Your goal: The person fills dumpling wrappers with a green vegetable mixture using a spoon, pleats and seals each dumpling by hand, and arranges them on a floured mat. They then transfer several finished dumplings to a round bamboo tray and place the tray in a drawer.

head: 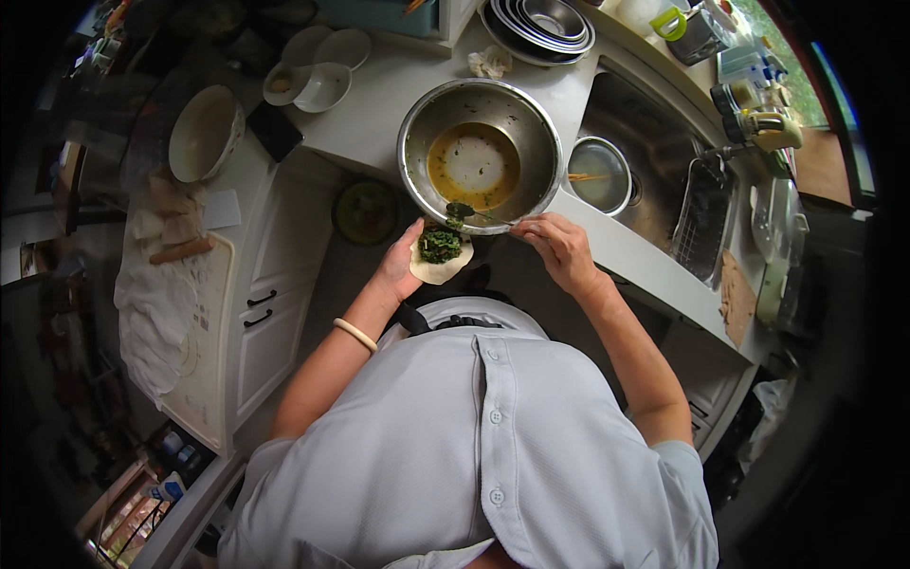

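On my left hand [399,264] lies a round, pale dough wrapper [435,273], held just below the near rim of a large metal mixing bowl [483,92]. Chopped green filling [440,245] is heaped on the wrapper. My right hand [559,250] grips the handle of a metal spoon [490,217]. The spoon's bowl is over the basin's near rim, with green bits clinging to it beside the filling. Yellowish liquid with green flecks [472,193] covers part of the mixing bowl's bottom.
To the right, a metal bowl [604,201] with liquid and chopsticks stands at the sink [654,146]. Nested metal bowls [547,32] sit at the back. On the left counter are a phone [274,132], a large bowl [202,135], a rolling pin [182,250] and white cloth [153,320].
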### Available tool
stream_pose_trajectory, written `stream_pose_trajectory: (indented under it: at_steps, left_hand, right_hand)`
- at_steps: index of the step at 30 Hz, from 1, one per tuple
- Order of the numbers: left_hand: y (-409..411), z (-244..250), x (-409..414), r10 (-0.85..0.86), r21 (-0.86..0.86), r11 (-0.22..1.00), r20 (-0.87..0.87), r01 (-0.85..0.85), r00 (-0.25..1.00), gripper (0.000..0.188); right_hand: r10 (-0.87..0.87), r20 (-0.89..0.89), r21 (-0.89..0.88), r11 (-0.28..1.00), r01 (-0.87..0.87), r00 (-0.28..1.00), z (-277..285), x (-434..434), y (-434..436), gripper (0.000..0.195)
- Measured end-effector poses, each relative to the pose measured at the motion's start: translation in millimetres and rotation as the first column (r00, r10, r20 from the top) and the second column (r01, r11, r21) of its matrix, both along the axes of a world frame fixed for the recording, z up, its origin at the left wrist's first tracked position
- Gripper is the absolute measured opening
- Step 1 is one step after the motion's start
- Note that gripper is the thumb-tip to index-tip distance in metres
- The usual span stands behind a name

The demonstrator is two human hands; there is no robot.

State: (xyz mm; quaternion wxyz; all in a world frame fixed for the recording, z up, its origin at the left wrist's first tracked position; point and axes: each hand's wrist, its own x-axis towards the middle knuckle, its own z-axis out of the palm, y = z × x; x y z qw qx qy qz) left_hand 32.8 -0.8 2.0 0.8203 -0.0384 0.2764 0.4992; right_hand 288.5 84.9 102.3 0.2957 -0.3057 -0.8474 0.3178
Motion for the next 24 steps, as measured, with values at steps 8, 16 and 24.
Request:
stream_pose_trajectory:
  at_steps: [8, 16, 24]
  left_hand:
    - [-3, 4, 12, 0.026, 0.046, 0.999, 0.044, -0.028, 0.999, 0.047]
    - [-6, 1, 15, 0.067, 0.066, 0.995, 0.044, -0.07, 0.997, 0.045]
    - [-8, -11, 15, 0.082, 0.074, 0.994, -0.045, -0.078, 0.996, 0.042]
  right_hand:
    - [0.021, -0.027, 0.133, 0.991, -0.017, 0.999, 30, 8, -32, 0.015]
    - [0.092, -0.023, 0.299, 0.951, -0.081, 0.995, 39, 18, -62, 0.024]
    - [0.195, 0.004, 0.314, 0.931, -0.186, 0.981, 36, 22, -69, 0.026]
